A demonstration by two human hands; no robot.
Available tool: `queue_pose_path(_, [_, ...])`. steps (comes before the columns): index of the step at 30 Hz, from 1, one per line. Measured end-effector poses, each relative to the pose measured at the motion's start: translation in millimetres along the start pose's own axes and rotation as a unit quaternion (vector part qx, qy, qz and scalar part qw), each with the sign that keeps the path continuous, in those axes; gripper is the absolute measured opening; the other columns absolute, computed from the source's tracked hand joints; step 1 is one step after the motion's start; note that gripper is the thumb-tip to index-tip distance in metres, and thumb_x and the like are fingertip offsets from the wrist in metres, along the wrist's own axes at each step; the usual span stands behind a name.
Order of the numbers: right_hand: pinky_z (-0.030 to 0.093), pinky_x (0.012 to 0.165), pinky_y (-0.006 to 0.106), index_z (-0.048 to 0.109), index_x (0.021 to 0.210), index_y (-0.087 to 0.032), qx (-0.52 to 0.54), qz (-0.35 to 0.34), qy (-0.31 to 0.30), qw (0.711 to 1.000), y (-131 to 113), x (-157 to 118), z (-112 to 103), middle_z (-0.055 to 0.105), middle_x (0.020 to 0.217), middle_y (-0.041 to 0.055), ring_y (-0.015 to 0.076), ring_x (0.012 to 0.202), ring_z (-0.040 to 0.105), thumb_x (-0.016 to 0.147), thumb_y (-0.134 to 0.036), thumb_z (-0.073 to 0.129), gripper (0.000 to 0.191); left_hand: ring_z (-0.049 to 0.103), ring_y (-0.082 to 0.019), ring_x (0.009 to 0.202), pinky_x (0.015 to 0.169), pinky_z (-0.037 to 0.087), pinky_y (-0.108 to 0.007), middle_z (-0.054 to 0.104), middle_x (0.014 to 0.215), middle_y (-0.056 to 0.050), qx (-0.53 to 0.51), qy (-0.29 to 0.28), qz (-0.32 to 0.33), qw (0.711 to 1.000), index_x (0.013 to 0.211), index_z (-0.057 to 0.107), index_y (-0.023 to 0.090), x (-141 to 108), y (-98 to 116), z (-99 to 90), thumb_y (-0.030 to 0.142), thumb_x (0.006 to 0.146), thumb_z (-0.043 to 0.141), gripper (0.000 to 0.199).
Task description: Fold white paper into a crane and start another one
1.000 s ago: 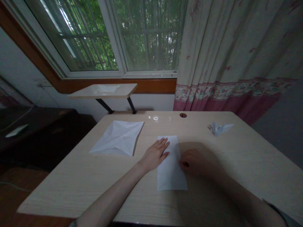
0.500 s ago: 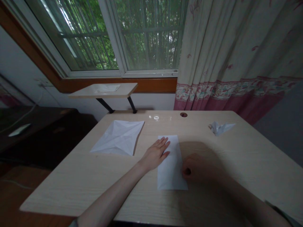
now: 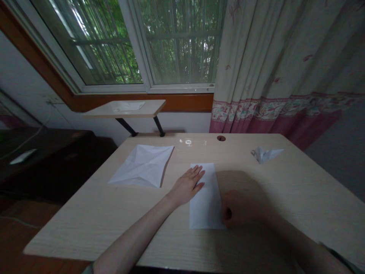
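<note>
The left hand (image 3: 186,187) lies flat, fingers loosely spread, on the upper left of a white paper strip (image 3: 203,213) near the middle of the surface (image 3: 142,232). The right hand (image 3: 238,208), its grip curled nearly closed, is at the strip's lower right edge; whether it pinches paper, I cannot tell.

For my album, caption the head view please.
Left hand flat on a white paper rectangle, right hand at its edge, creased sheet nearby.
</note>
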State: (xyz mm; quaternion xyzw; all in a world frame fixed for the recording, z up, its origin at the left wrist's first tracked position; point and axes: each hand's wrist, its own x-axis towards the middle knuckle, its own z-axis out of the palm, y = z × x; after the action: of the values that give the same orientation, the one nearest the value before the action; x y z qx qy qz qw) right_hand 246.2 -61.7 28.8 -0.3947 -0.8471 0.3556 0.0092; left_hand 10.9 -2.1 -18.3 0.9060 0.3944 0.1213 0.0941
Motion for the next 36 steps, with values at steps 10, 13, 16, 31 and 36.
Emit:
queue_pose_path(10, [0.024,0.047,0.022,0.043,0.048,-0.017,0.072,0.005,0.022,0.997,24.0,9.1,-6.4,0.033,0.047,-0.0079,0.0075,0.048,0.032,0.074,-0.029,0.059,0.033,0.030,-0.022,0.148,0.122,0.029,-0.044,0.036,0.157,-0.010,-0.003,0.007,0.012,1.000,0.146,0.046,0.019,-0.5,-1.2,1.0,0.041,0.105,0.039,0.047])
queue_pose_path(13, [0.024,0.048,0.022,0.041,0.049,-0.017,0.066,0.006,0.036,0.997,27.5,12.6,-7.8,0.031,0.050,-0.0079,0.0074,0.049,0.030,0.077,-0.031,0.058,0.036,0.030,-0.023,0.148,0.122,0.029,-0.044,0.037,0.157,-0.010,-0.008,0.004,0.019,1.000,0.145,0.047,0.020,-0.9,-1.1,0.5,0.040,0.104,0.041,0.046])
queue_pose_path(16, [0.024,0.051,0.022,0.040,0.051,-0.017,0.040,0.000,0.074,0.996,30.5,15.8,-6.3,0.031,0.052,-0.0073,0.0079,0.052,0.033,0.081,-0.031,0.056,0.037,0.032,-0.022,0.147,0.122,0.029,-0.043,0.037,0.156,-0.010,-0.017,-0.005,0.033,0.999,0.144,0.049,0.019,-1.7,0.8,-2.8,0.038,0.103,0.043,0.045])
queue_pose_path(31, [0.032,0.060,0.025,0.062,0.059,-0.016,-0.132,-0.005,0.155,0.979,35.9,16.1,-4.0,0.064,0.064,-0.0005,0.0117,0.060,0.052,0.077,-0.010,0.058,0.020,0.038,-0.023,0.144,0.122,0.030,-0.044,0.043,0.154,-0.007,-0.069,-0.020,0.080,0.994,0.141,0.052,0.022,-3.5,9.9,-17.2,0.034,0.095,0.054,0.047])
queue_pose_path(36, [0.036,0.065,0.026,0.070,0.068,-0.019,-0.175,0.027,0.186,0.966,34.7,18.7,-7.9,0.073,0.076,0.0028,0.0150,0.068,0.062,0.084,-0.012,0.058,0.021,0.040,-0.022,0.143,0.121,0.032,-0.043,0.045,0.152,-0.007,-0.070,-0.007,0.085,0.994,0.141,0.052,0.022,-3.2,8.2,-13.2,0.034,0.095,0.054,0.047])
